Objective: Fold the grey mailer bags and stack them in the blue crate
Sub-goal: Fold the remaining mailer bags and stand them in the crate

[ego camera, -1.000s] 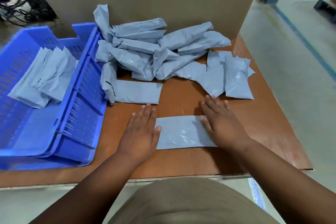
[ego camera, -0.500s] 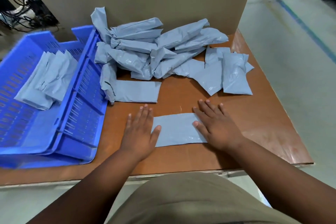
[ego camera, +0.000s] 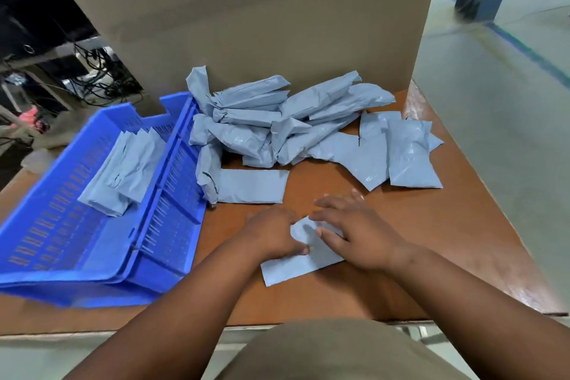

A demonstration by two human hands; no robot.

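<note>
A grey mailer bag [ego camera: 300,265] lies on the brown table [ego camera: 447,241] near its front edge, partly folded over itself. My left hand [ego camera: 273,233] grips its left part with the thumb under a raised flap. My right hand [ego camera: 357,230] presses on its right part, fingers spread. Behind them a pile of several crumpled grey mailer bags [ego camera: 277,129] fills the table's back. One flat mailer [ego camera: 251,186] lies just beyond my hands. The blue crate [ego camera: 172,244] stands at the left with several folded mailers [ego camera: 126,168] stacked inside it.
A tall cardboard box [ego camera: 246,18] stands behind the pile. The table's right edge drops to a grey floor [ego camera: 509,133] with a blue stripe. Dark cables and equipment [ego camera: 46,49] sit at the far left.
Both hands have come together toward the bag's middle. The flat mailer is now folded over and skewed, its left end lifted by my left hand. The camera has tilted up.
</note>
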